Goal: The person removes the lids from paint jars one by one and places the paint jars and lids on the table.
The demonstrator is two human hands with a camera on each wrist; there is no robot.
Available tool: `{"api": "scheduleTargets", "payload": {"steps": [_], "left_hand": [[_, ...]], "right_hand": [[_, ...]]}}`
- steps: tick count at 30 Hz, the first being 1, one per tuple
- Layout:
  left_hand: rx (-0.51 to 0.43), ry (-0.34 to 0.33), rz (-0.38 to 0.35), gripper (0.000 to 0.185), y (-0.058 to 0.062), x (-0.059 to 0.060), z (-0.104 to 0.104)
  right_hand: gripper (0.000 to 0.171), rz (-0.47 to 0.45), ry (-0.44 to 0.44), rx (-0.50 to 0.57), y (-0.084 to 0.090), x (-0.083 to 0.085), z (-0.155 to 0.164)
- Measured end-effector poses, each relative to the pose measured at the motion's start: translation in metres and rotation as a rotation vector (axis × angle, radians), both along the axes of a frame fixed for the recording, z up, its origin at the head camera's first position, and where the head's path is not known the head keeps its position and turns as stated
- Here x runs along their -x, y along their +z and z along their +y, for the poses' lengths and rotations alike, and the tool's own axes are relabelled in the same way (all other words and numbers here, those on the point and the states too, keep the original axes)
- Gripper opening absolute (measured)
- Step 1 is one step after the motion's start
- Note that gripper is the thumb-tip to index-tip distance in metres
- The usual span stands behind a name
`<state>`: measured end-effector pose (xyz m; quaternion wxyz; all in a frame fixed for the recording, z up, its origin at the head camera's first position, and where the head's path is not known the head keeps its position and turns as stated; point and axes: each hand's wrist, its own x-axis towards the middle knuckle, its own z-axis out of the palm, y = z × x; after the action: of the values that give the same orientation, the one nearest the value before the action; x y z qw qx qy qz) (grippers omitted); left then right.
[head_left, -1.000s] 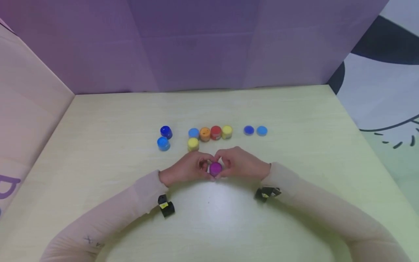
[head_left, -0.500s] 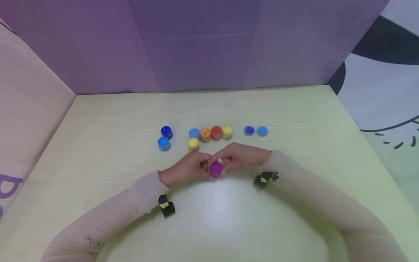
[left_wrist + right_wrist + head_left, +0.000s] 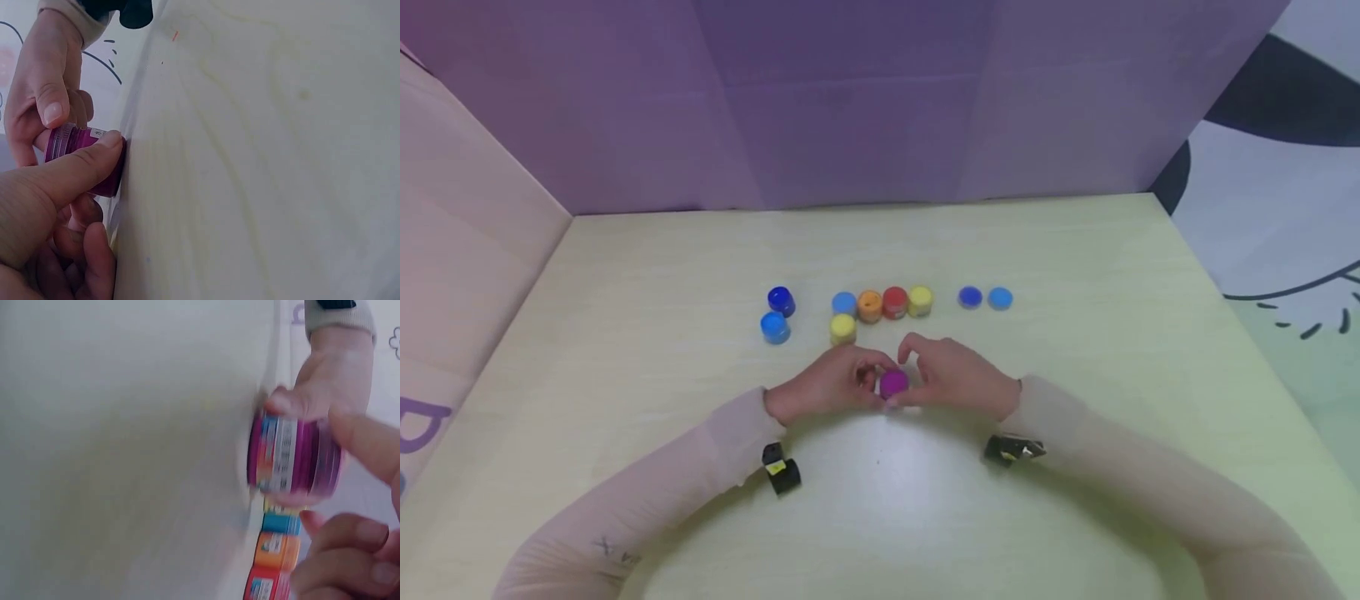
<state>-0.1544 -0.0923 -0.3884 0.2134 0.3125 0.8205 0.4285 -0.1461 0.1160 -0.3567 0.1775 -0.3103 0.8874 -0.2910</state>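
Observation:
A small magenta paint pot (image 3: 892, 383) stands on the pale green table (image 3: 1075, 275), near its front middle. My left hand (image 3: 867, 382) grips the pot's body from the left, with the thumb (image 3: 75, 175) pressed along its side. From the right, my right hand (image 3: 916, 377) pinches the pot's lid (image 3: 61, 141) between thumb and fingers (image 3: 353, 540). The right wrist view shows the pot (image 3: 294, 456) close up, with its striped label turned to the camera. Both hands hide the pot's lower half in the head view.
Behind the hands stand a yellow pot (image 3: 842, 329) and a row of blue, orange (image 3: 869, 306), red (image 3: 895, 302) and yellow pots. Two blue pots (image 3: 777, 314) stand to the left. Two loose blue lids (image 3: 985, 298) lie to the right. Purple card walls (image 3: 850, 108) close off the back and left.
My right wrist swung forward and up about the pot half a second ago and has now turned back down. The pot and my left hand stayed where they were.

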Motion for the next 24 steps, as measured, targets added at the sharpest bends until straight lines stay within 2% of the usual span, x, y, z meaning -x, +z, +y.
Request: {"api": "scheduleTargets", "payload": {"steps": [5,11,17,24], "left_hand": [[-0.003,0.004,-0.014,0.029,0.000,0.001,0.000],[0.001,0.010,-0.007,0.030,-0.001,0.000,0.000],[0.007,0.012,-0.002,0.032,-0.002,0.000,0.000],[0.039,0.025,-0.006,0.036,-0.001,0.000,0.001]], "right_hand": [[0.039,0.021,-0.101,-0.049,0.004,-0.013,-0.006],[0.039,0.055,-0.145,-0.091,0.004,-0.018,-0.012],[0.036,0.109,-0.090,-0.091,0.003,-0.016,-0.011],[0.033,0.116,0.020,-0.061,0.002,-0.006,-0.004]]}}
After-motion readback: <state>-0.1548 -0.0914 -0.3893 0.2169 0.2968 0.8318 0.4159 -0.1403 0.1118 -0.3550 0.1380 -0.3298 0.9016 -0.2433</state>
